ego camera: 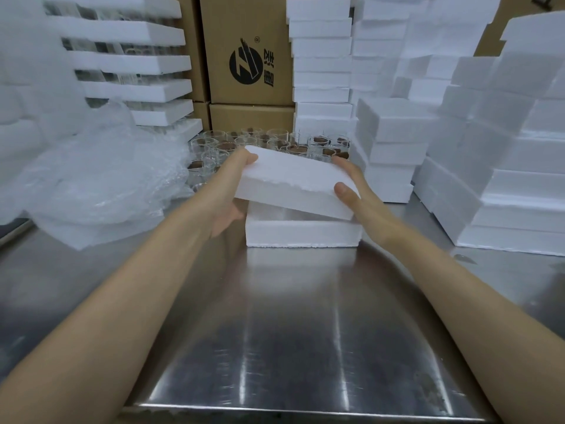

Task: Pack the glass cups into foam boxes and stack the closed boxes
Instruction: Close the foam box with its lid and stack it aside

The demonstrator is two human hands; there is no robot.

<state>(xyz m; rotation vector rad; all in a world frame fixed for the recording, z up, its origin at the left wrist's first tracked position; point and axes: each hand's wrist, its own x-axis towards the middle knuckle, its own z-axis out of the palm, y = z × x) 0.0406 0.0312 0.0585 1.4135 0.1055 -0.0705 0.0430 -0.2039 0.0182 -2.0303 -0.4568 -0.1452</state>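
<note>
A white foam lid hangs tilted over a white foam box base that sits on the steel table. My left hand grips the lid's left end, thumb on top and fingers underneath. My right hand grips the lid's right end, thumb on its front edge. The lid's left side is raised and its right end rests on the base. What lies inside the base is hidden. Several glass cups stand behind the lid.
Stacks of white foam boxes fill the right side and back. Cardboard cartons stand behind the cups. At the left are crumpled bubble wrap and foam trays stacked with glassware.
</note>
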